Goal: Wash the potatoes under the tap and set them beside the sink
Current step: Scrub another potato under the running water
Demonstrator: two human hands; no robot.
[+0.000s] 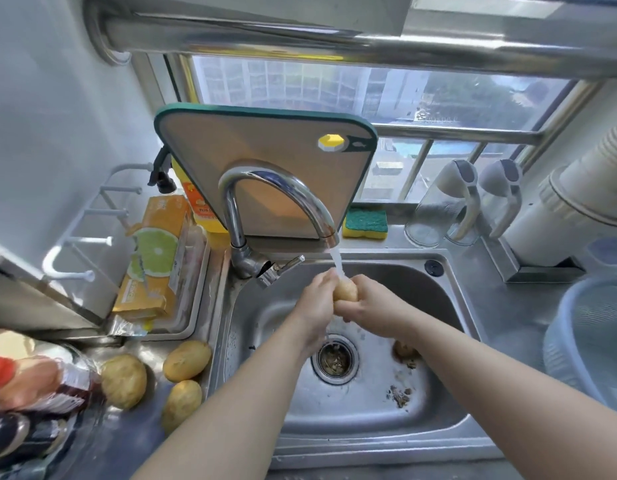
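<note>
Water runs from the curved steel tap (265, 188) onto a yellow potato (346, 291) held over the steel sink (438, 299). My left hand (315, 303) grips the potato from the left and my right hand (373, 303) grips it from the right and below. Three potatoes lie on the counter left of the sink: one (123, 380) furthest left, one (186, 360) by the sink rim and one (181, 406) nearest me. Another small potato (404, 349) lies in the sink basin, partly hidden by my right forearm.
The drain strainer (334, 358) and bits of debris (400, 396) are on the sink floor. A cutting board (265, 143) leans behind the tap beside a sponge (365, 223). Orange boxes (154, 258) sit in a tray at left, bottles (30, 386) at lower left, a mesh colander (591, 344) at right.
</note>
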